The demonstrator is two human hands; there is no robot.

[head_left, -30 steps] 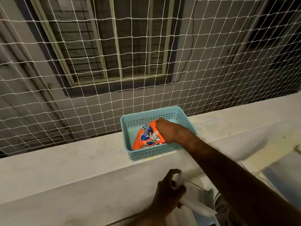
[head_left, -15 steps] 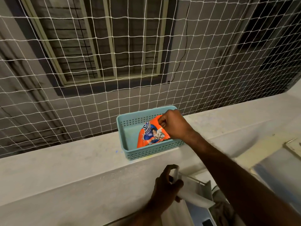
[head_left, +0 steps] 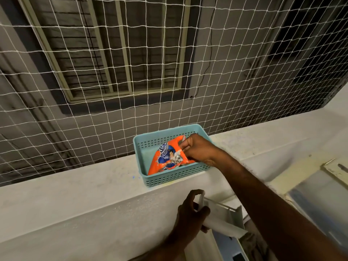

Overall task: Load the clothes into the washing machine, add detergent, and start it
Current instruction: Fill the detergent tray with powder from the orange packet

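An orange and blue detergent packet (head_left: pixel 166 158) stands tilted inside a teal perforated basket (head_left: pixel 175 177) on the white ledge. My right hand (head_left: pixel 199 150) reaches over the basket and pinches the packet's upper right edge. Lower down, my left hand (head_left: pixel 190 213) grips the front of a white detergent drawer (head_left: pixel 224 217), which is pulled out from the washing machine (head_left: pixel 310 200) at the bottom right. Some clothes (head_left: pixel 252 242) show dimly below the drawer.
The white ledge (head_left: pixel 84 194) runs across the frame in front of me. A white safety net (head_left: pixel 131 91) rises straight from its far edge, with a building wall and barred window behind. The machine's pale lid occupies the lower right.
My right hand has lifted the packet's top edge from flat in the basket to a raised pinch. The left hand stays on the drawer.
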